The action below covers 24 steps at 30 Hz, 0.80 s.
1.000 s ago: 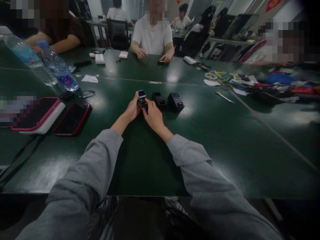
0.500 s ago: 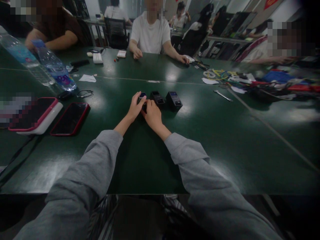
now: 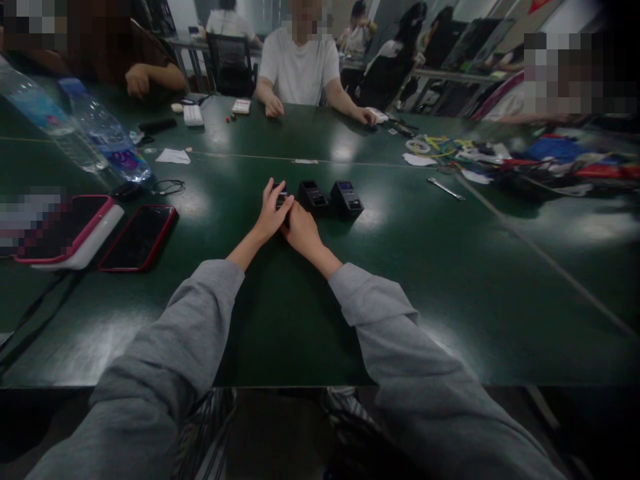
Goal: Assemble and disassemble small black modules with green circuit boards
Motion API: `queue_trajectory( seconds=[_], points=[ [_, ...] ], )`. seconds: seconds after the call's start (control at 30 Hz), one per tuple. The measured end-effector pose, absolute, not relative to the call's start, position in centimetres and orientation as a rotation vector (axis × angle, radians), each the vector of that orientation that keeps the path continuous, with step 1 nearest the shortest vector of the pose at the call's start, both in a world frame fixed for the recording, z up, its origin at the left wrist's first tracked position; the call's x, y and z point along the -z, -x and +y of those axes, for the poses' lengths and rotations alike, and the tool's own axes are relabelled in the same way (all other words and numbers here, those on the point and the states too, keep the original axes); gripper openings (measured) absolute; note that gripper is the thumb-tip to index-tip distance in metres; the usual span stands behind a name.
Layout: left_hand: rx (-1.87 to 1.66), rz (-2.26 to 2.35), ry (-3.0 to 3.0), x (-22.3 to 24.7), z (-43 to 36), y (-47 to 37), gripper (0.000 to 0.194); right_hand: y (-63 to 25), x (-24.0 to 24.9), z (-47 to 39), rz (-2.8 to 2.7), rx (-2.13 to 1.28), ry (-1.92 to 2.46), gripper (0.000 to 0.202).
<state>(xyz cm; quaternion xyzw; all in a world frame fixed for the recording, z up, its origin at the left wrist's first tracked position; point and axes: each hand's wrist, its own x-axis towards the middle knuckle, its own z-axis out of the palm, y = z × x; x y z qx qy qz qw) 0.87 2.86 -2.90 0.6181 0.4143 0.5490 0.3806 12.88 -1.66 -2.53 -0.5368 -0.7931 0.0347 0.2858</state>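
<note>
A small black box-shaped device (image 3: 283,199) with a little screen stands on the green table, mostly hidden by my hands. My left hand (image 3: 271,215) grips its left side, with the thumb across the near top and some fingers raised along the far edge. Closed against the right and near side is my right hand (image 3: 303,230), its fingertips partly covered by the left thumb. To the right are two similar black devices, a nearer one (image 3: 313,198) and one farther right (image 3: 347,200), standing apart from my hands.
Left of my arms lie a red-cased phone (image 3: 139,238) and another phone (image 3: 65,228) on a white object. Two water bottles (image 3: 107,137) stand behind them. A wrench (image 3: 445,189) and tangled cables (image 3: 505,160) lie to the right. A person in a white shirt (image 3: 299,67) sits opposite.
My left fingers have lifted and spread slightly over the device, and my right fingers have drawn in under the left thumb. A person's arm at far left has shifted to the right.
</note>
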Motion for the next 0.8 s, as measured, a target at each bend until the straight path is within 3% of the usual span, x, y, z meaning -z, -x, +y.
queue_trajectory(
  seconds=[0.3,0.5,0.67,0.8],
  points=[
    [-1.394,1.067,-1.609,2.8,2.6,-0.8,0.054,-13.0,2.7,-1.4,-2.113,-0.110,1.407,0.048],
    [-1.411,1.068,-1.528,2.5,2.7,-0.6,0.041,-13.2,1.5,-2.1,-1.883,-0.100,1.374,0.047],
    [-1.383,1.051,-1.654,2.5,2.5,-0.5,0.058,-14.6,0.8,-2.1,-1.748,0.012,1.478,0.049],
    [-1.379,1.000,-1.776,3.1,2.7,-0.3,0.057,-15.5,1.6,-1.7,-1.746,0.059,1.583,0.050]
  ],
)
